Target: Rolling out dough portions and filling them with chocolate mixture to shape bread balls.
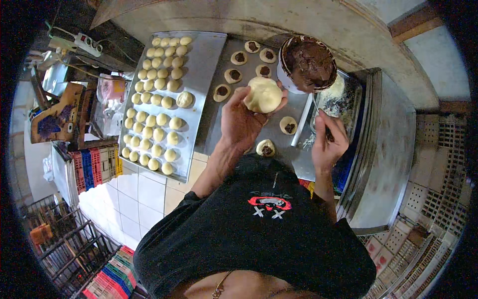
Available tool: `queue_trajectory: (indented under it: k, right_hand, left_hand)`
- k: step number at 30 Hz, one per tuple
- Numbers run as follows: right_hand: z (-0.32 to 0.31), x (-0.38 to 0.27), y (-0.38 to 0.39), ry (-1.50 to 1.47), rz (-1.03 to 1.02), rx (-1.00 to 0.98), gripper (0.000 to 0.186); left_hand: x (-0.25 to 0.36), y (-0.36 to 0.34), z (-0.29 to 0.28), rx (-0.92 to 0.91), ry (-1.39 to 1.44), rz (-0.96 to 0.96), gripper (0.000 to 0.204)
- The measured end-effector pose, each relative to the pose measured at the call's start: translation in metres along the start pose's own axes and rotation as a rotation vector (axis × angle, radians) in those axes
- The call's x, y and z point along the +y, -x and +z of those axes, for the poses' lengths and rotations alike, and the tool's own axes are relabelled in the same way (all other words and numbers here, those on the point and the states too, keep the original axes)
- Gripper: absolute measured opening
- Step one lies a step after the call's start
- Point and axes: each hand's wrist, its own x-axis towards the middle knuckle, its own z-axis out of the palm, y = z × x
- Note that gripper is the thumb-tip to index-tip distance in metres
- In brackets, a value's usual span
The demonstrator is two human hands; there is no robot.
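- Head view showed the left hand (242,117) cupped under a flattened dough round (263,94), fingers curled up about its edge.
- Right hand (327,144) pinched a thin utensil (328,132) with dark filling at its tip, just right of the dough.
- Dough looked soft, light and easily torn; best cradled from beneath in the palm, not squeezed.
- Beyond both hands stood a bowl of chocolate filling (307,62); left of the left hand lay a tray (206,65) of dough balls (154,99).

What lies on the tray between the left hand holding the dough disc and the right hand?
In the head view, between the left hand and the right hand lie one filled dough piece and a slanted white stick on the metal tray.
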Motion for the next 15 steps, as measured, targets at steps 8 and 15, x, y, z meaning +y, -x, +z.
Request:
queue_trajectory:
  k: [8, 15]
  right_hand:
    - [0.027, -0.008, -0.001, 0.031, -0.363, -0.038, 0.039]
    - [-0.001, -0.001, -0.012, 0.284, -0.519, 0.008, 0.037]
  left_hand:
    - [0.005, 0.024, 0.011, 0.015, 0.215, -0.043, 0.047]
    - [0.041, 0.027, -0.071, -0.145, 0.352, 0.121, 0.038]
